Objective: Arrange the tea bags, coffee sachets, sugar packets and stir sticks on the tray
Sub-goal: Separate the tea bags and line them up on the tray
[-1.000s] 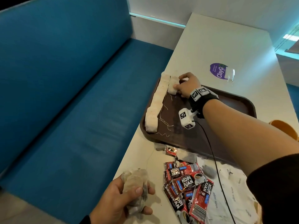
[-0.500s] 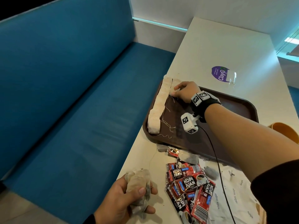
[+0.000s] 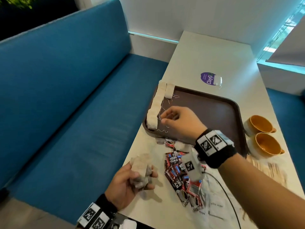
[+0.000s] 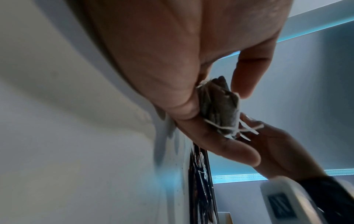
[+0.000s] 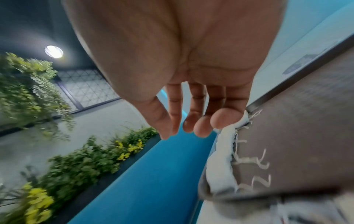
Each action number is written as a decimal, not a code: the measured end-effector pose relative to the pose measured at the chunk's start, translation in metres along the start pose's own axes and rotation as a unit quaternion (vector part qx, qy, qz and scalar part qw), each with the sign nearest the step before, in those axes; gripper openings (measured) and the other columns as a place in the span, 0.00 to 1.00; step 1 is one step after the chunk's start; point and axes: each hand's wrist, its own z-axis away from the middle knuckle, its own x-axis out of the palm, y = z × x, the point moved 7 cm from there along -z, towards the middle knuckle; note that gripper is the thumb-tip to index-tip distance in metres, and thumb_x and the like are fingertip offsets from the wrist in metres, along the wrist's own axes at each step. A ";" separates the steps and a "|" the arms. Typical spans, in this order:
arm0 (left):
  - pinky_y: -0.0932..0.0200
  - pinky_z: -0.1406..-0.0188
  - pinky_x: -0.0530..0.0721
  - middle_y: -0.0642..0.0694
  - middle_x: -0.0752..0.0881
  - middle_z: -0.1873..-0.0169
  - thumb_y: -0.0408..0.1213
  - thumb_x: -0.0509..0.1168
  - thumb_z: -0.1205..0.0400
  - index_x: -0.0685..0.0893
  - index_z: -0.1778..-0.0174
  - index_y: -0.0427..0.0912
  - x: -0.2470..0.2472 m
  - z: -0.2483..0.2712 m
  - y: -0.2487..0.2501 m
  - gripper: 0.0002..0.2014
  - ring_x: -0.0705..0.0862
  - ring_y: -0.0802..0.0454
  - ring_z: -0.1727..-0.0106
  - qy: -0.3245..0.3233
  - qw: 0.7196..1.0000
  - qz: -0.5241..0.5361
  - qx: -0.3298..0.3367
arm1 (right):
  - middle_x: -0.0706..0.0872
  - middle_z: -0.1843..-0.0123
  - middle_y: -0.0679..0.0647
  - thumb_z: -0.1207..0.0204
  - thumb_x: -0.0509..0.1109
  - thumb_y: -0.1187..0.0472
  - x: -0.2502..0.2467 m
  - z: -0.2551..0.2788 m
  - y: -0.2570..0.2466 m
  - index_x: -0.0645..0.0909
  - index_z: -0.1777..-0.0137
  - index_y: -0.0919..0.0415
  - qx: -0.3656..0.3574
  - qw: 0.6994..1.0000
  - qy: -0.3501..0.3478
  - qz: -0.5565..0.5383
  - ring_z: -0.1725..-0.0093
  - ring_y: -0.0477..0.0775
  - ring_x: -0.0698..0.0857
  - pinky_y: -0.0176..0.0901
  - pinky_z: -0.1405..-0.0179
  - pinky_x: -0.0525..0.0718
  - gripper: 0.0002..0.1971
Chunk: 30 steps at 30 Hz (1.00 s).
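The left hand (image 3: 127, 182) curls its grip round a bunch of tea bags (image 3: 141, 169) at the near edge of the white surface (image 3: 214, 60). The right hand (image 3: 179, 123) hangs over the brown tray (image 3: 214, 109), fingers (image 5: 199, 121) loosely bent, its grip holding nothing. A row of tea bags (image 3: 156, 104) lies along the tray's left rim. Coffee sachets (image 3: 179, 177) lie scattered on the surface just in front of the tray.

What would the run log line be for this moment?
left hand grips spare tea bags | right hand empty above tray | tea bag row along tray's left edge | coffee sachets on table
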 end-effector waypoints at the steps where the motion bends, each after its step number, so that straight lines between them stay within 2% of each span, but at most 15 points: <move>1: 0.42 0.63 0.90 0.24 0.85 0.46 0.30 0.68 0.38 0.75 0.33 0.19 0.000 0.000 -0.001 0.35 0.88 0.28 0.46 0.006 1.000 -0.002 0.002 | 0.91 0.57 0.44 0.23 0.79 0.55 0.009 0.017 -0.005 0.89 0.52 0.48 -0.005 1.000 -0.019 -0.007 0.64 0.36 0.85 0.30 0.61 0.82 0.02; 4: 0.44 0.64 0.90 0.26 0.85 0.46 0.25 0.67 0.36 0.77 0.33 0.22 -0.001 0.001 -0.001 0.31 0.89 0.29 0.45 0.028 1.000 0.000 0.012 | 0.91 0.56 0.45 0.22 0.78 0.55 0.043 0.061 -0.008 0.88 0.49 0.49 -0.014 0.997 -0.070 -0.002 0.64 0.40 0.84 0.36 0.58 0.86 0.04; 7: 0.43 0.61 0.91 0.28 0.88 0.45 0.24 0.68 0.30 0.79 0.31 0.29 0.000 0.003 -0.001 0.28 0.90 0.31 0.45 0.033 0.999 -0.004 0.018 | 0.89 0.56 0.45 0.24 0.79 0.53 0.074 0.091 0.007 0.85 0.48 0.45 0.004 0.996 -0.091 -0.018 0.66 0.42 0.85 0.39 0.62 0.84 0.07; 10: 0.43 0.60 0.92 0.32 0.90 0.43 0.25 0.70 0.29 0.79 0.31 0.32 0.004 0.004 0.000 0.27 0.91 0.38 0.47 0.022 0.999 -0.015 0.020 | 0.89 0.55 0.47 0.26 0.80 0.51 0.082 0.106 0.022 0.82 0.47 0.44 0.037 0.997 -0.056 -0.048 0.62 0.47 0.89 0.43 0.60 0.86 0.12; 13: 0.44 0.62 0.91 0.31 0.89 0.42 0.24 0.71 0.28 0.78 0.30 0.30 0.007 0.005 0.000 0.28 0.91 0.37 0.46 0.015 0.999 -0.023 0.022 | 0.90 0.56 0.51 0.25 0.81 0.53 0.081 0.114 0.025 0.81 0.46 0.48 0.059 0.992 -0.018 -0.109 0.65 0.50 0.91 0.38 0.66 0.83 0.13; 15: 0.44 0.63 0.92 0.31 0.89 0.43 0.22 0.71 0.28 0.79 0.31 0.30 0.007 0.005 -0.001 0.27 0.91 0.37 0.46 0.016 0.999 -0.030 0.023 | 0.90 0.57 0.55 0.26 0.82 0.54 0.080 0.117 0.025 0.82 0.47 0.50 0.069 0.988 -0.004 -0.141 0.64 0.55 0.91 0.41 0.64 0.87 0.13; 16: 0.44 0.64 0.92 0.30 0.89 0.44 0.22 0.72 0.29 0.79 0.31 0.30 0.007 0.005 -0.001 0.27 0.91 0.37 0.46 0.015 0.999 -0.035 0.024 | 0.90 0.57 0.56 0.27 0.83 0.54 0.079 0.118 0.025 0.82 0.47 0.51 0.074 0.985 0.003 -0.156 0.65 0.55 0.91 0.43 0.64 0.88 0.13; 17: 0.44 0.64 0.92 0.30 0.89 0.44 0.21 0.73 0.28 0.78 0.31 0.30 0.008 0.005 -0.001 0.27 0.91 0.36 0.46 0.012 0.999 -0.038 0.023 | 0.90 0.57 0.56 0.27 0.83 0.55 0.077 0.119 0.025 0.83 0.48 0.52 0.079 0.983 0.009 -0.168 0.67 0.51 0.90 0.41 0.67 0.87 0.13; 19: 0.44 0.64 0.92 0.29 0.89 0.45 0.19 0.74 0.26 0.78 0.30 0.29 0.009 0.005 -0.002 0.27 0.91 0.37 0.47 0.003 0.999 -0.037 0.022 | 0.89 0.58 0.54 0.27 0.83 0.57 0.076 0.120 0.024 0.86 0.48 0.55 0.078 0.981 0.011 -0.177 0.72 0.40 0.85 0.32 0.70 0.82 0.11; 21: 0.45 0.64 0.92 0.30 0.89 0.47 0.18 0.72 0.24 0.78 0.30 0.29 0.008 0.005 -0.002 0.25 0.91 0.38 0.48 -0.002 0.999 -0.036 0.023 | 0.89 0.59 0.51 0.26 0.83 0.58 0.078 0.121 0.024 0.88 0.52 0.56 0.068 0.982 0.004 -0.174 0.70 0.41 0.85 0.34 0.66 0.83 0.08; 25: 0.46 0.63 0.92 0.30 0.88 0.46 0.25 0.73 0.24 0.80 0.32 0.31 0.009 0.005 0.000 0.23 0.90 0.38 0.48 0.001 0.999 -0.036 0.038 | 0.91 0.60 0.52 0.25 0.82 0.58 0.077 0.122 0.030 0.89 0.57 0.55 0.078 0.983 0.003 -0.166 0.65 0.47 0.86 0.48 0.57 0.87 0.05; 26: 0.46 0.63 0.92 0.30 0.89 0.46 0.28 0.72 0.23 0.80 0.32 0.31 0.009 0.004 0.000 0.23 0.90 0.37 0.48 0.009 0.999 -0.035 0.039 | 0.91 0.60 0.53 0.25 0.82 0.58 0.077 0.121 0.032 0.89 0.57 0.56 0.083 0.981 -0.001 -0.173 0.65 0.49 0.86 0.51 0.58 0.87 0.05; 30: 0.45 0.64 0.91 0.28 0.87 0.45 0.37 0.71 0.22 0.79 0.31 0.31 0.005 0.002 0.000 0.24 0.88 0.34 0.49 0.040 0.999 -0.011 0.030 | 0.89 0.65 0.53 0.23 0.80 0.62 0.069 0.119 0.036 0.88 0.53 0.63 0.105 0.967 -0.005 -0.233 0.72 0.48 0.85 0.44 0.71 0.83 0.05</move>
